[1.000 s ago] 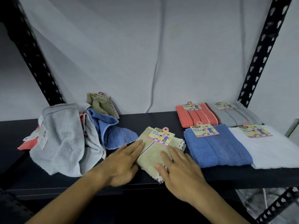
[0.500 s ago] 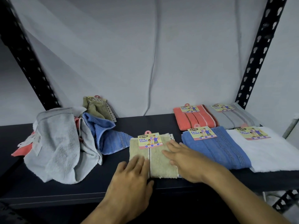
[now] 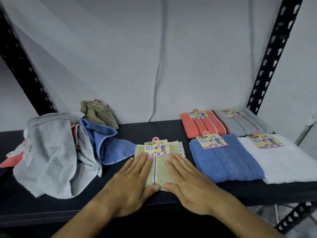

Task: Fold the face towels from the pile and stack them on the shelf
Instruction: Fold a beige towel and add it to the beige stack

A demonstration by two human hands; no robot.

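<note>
A folded beige face towel (image 3: pixel 158 166) with a paper label lies flat on the dark shelf (image 3: pixel 151 133). My left hand (image 3: pixel 132 184) presses flat on its left half. My right hand (image 3: pixel 187 182) presses flat on its right half. Both palms are down with fingers together, holding nothing. To the left sits the unfolded pile (image 3: pixel 51 155): a grey towel, a blue towel (image 3: pixel 106 143), a beige towel (image 3: pixel 99 114) and a coral one underneath. To the right lie folded towels: blue (image 3: pixel 224 162), white (image 3: pixel 284 164), coral (image 3: pixel 202 126) and grey (image 3: pixel 247 125).
Black perforated shelf uprights stand at the back left (image 3: pixel 22 66) and back right (image 3: pixel 272 54). A grey-white sheet (image 3: pixel 154 57) hangs behind the shelf. The shelf's front edge runs just below my hands.
The beige towel has been turned square to the shelf edge. My left hand moved up onto its left half and my right hand shifted onto its right half; both now lie flat on it.
</note>
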